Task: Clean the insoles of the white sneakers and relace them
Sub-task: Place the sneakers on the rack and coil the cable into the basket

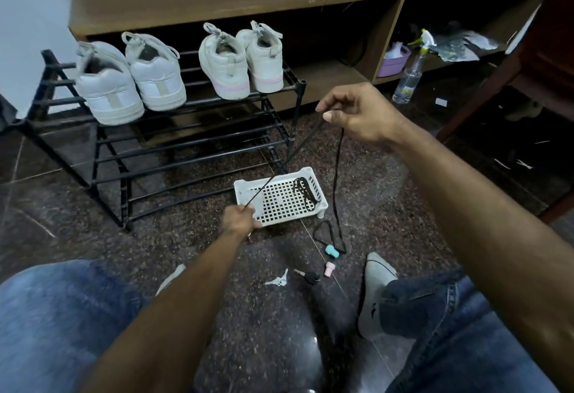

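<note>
Stretching a black lace (289, 159) taut above the white basket (281, 203) — left hand (240, 220) pinched one end, right hand (357, 111) pinched higher — likely straightening it for relacing.

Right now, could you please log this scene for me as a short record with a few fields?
left hand: left hand pinches one end of the black shoelace
right hand: right hand pinches the same lace higher up; the rest hangs to the floor
basket: white perforated basket on the floor, a second black lace inside
sneakers: two white pairs on the top tier of the black shoe rack, heels toward the camera
floor items: keys, teal piece, pink piece
background: spray bottle, purple tub
</note>
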